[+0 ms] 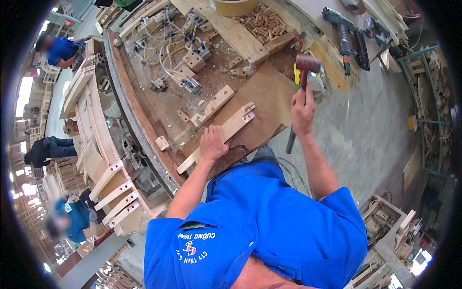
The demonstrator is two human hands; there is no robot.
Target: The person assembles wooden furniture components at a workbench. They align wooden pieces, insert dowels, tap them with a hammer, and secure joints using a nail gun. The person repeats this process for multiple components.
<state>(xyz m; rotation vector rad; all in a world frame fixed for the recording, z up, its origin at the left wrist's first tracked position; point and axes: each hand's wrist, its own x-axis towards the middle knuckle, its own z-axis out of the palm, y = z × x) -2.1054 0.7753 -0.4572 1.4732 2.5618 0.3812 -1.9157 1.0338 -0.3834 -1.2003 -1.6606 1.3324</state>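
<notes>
My left hand (214, 143) is closed around a pale wooden bar (236, 124) that lies slantwise at the bench's near edge. Round holes show at the bar's far end, where a small wooden dowel (248, 107) seems to stick up. Raised to the right of the bar, my right hand (303, 113) grips a mallet (308, 64) by its dark handle. The mallet's reddish head points away from me, apart from the wood. Beneath the bar lies a flat sheet of brown cardboard (267, 91). A second, shorter wooden block with holes (212, 106) rests just beyond it.
Air cylinders (195, 59) with clear tubes fill the far left of the bench. Beyond the cardboard are a heap of dowels (262, 23) and a nail gun (339, 31). A conveyor-like rack (103, 139) carries wooden parts at left, where several people work.
</notes>
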